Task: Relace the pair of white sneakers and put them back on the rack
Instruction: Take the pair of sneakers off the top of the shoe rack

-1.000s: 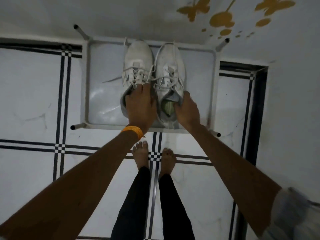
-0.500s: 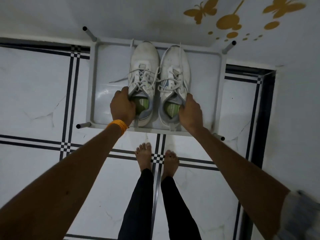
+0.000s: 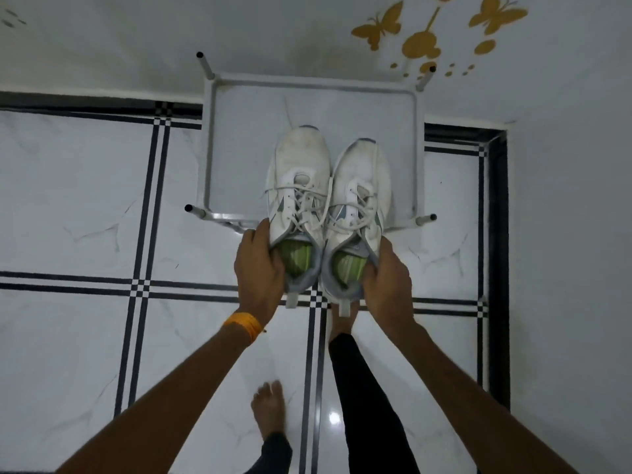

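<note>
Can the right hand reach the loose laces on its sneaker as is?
Probably not: the right hand is clamped on the right sneaker's heel collar; its laces lie uncovered farther forward.

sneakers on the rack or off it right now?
Partly off. Both sneakers are held by their collars, heels past the rack front edge, toes over its shelf.

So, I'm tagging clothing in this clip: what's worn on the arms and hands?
Both hands are bare, no gloves. The left hand has an orange band around its wrist. The right hand has nothing on its wrist. Both forearms are uncovered, with no sleeve in view.
</note>
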`<state>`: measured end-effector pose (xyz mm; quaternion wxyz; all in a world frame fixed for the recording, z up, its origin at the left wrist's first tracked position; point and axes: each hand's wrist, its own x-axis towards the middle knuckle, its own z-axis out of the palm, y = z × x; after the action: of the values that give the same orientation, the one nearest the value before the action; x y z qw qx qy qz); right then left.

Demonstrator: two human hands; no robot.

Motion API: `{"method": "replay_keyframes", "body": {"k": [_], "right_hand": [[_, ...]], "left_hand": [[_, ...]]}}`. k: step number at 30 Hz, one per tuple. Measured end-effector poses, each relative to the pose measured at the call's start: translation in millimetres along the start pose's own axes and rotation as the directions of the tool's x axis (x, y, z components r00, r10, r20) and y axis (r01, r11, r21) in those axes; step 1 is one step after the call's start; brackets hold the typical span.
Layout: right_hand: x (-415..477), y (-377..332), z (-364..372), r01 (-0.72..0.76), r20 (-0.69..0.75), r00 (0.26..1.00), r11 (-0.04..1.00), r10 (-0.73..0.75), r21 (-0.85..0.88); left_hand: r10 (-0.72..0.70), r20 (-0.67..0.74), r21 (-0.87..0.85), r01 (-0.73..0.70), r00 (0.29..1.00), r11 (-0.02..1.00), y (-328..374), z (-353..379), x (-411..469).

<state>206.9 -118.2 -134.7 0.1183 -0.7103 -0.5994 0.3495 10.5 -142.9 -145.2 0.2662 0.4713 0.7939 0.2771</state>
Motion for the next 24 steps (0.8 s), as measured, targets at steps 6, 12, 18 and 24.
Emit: {"method": "replay_keyframes", "body": {"k": [6,12,18,24], "right_hand": [[-98.6,44.9,40.5,0.023,-0.035,0.999,0.999,-0.022,0.042],[-137.0,109.0,106.4,-0.086,0.075,0.993,0.996,0.087,-0.014],[-127.5,182.8,174.6,-0.069,0.149,0.985,0.994,0.082,-0.087],[-95.3,254.9,260.6,-0.074,0.157,0.983,0.987,0.097,-0.143]], "left_hand": [[-0.001,0.041,-0.007,0.002,0.999,1.000,-65.0,1.1,-94.2],[-0.090,0.110,0.009,0.090,0.990,0.996,-140.5,43.2,-153.7],[-0.097,0.137,0.066,0.088,0.986,0.994,-214.3,119.1,-168.9],[-0.063,0.159,0.095,0.048,0.985,0.994,-302.8,198.8,-160.6]]}}
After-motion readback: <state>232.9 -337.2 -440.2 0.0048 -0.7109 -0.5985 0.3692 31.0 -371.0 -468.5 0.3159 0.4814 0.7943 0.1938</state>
